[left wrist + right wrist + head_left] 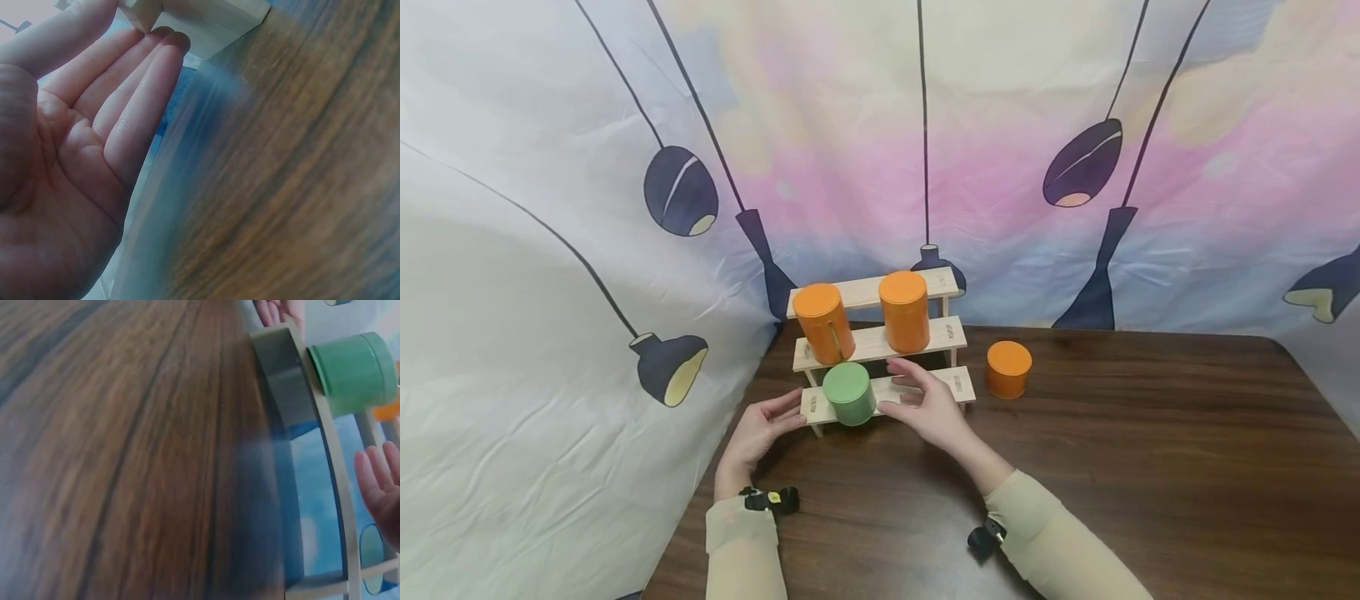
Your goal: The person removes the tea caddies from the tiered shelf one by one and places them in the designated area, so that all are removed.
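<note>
Head view: where is the green tin (849,394)?

— On the lowest step (961,392) of the wooden rack (861,292), just left of your right hand (931,408), whose thumb and fingers stand apart.

— Your left hand (760,429)?

— Fingers straight, touching the rack's left end; two orange tins (906,313) stand on the middle step (868,342).

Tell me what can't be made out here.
Head view: markings on the wooden stand, too small to read.
Head view: inside of the green tin, hidden by its closed top.
Left wrist: left hand, thumb tip cut off by top edge.
Right wrist: right hand, cut off by right edge.
</note>
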Motion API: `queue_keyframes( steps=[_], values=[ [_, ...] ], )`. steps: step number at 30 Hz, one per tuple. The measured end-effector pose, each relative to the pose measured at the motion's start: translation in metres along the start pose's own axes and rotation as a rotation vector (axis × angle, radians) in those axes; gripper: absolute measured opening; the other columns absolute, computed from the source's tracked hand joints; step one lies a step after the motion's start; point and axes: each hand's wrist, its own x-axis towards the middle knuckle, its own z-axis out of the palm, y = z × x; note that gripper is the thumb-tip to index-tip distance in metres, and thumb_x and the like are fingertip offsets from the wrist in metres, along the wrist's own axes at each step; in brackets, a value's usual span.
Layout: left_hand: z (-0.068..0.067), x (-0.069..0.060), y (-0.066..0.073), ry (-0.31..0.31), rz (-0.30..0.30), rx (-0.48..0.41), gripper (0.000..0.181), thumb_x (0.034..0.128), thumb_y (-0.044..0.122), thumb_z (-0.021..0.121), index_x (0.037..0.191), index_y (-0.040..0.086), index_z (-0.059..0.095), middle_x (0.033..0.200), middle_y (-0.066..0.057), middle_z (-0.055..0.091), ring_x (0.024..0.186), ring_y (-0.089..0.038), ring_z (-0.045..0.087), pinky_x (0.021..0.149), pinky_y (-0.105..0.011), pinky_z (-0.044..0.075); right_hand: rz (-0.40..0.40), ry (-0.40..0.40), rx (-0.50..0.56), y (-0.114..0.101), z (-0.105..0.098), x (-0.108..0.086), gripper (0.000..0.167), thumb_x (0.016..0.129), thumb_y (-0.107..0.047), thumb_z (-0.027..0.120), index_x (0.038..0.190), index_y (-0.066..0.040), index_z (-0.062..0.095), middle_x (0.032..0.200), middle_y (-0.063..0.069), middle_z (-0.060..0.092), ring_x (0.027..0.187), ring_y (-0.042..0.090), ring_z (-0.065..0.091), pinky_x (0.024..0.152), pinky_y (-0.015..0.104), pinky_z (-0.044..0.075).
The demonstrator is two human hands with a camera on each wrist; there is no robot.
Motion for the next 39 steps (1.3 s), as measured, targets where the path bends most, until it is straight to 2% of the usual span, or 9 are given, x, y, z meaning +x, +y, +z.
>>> queue_keyframes(
  steps=[3,9,17,25,39],
  values=[
    [-0.001,0.0,0.0,-0.004,-0.001,-0.003,0.067,0.0931,0.014,0.086,0.152,-0.001,0.057,0.152,-0.021,0.057,0.13,-0.021,0.066,0.097,-0.019,0.054,-0.011,-0.014,0.018,0.0,0.009,0.006,0.072,0.088,-0.001,0.088,0.153,-0.004,0.057,0.149,0.022,0.061,0.137,0.042,0.058,0.112,0.06,0.048],
    [-0.003,-0.001,-0.002,0.005,0.0,-0.014,0.066,0.0937,0.011,0.085,0.152,-0.002,0.056,0.152,-0.022,0.057,0.125,-0.014,0.068,0.097,-0.018,0.054,-0.02,-0.052,0.019,0.002,0.023,0.015,0.077,0.087,0.002,0.087,0.155,0.003,0.051,0.15,0.027,0.058,0.136,0.048,0.057,0.112,0.062,0.047],
    [-0.005,0.0,-0.004,0.025,-0.007,0.001,0.067,0.0922,0.015,0.087,0.151,0.0,0.059,0.153,-0.017,0.059,0.126,-0.013,0.067,0.098,-0.018,0.054,-0.076,-0.067,0.018,0.01,0.034,0.019,0.082,0.087,-0.005,0.091,0.158,-0.007,0.051,0.154,0.015,0.058,0.137,0.035,0.059,0.114,0.052,0.049],
    [-0.003,-0.002,-0.004,0.01,-0.001,-0.042,0.065,0.0943,0.006,0.083,0.152,-0.003,0.055,0.152,-0.023,0.056,0.12,-0.007,0.069,0.097,-0.02,0.055,-0.078,-0.078,0.014,0.015,0.035,0.021,0.082,0.086,-0.012,0.092,0.157,-0.014,0.052,0.153,0.005,0.06,0.138,0.024,0.06,0.114,0.041,0.05],
    [0.0,-0.002,0.002,-0.003,-0.004,-0.011,0.065,0.0947,0.013,0.084,0.152,-0.002,0.056,0.152,-0.022,0.058,0.127,-0.016,0.067,0.098,-0.019,0.054,-0.114,-0.06,-0.06,0.021,0.041,0.02,0.087,0.082,-0.014,0.096,0.157,-0.018,0.053,0.147,0.0,0.064,0.134,0.017,0.062,0.112,0.033,0.05]
  ],
)
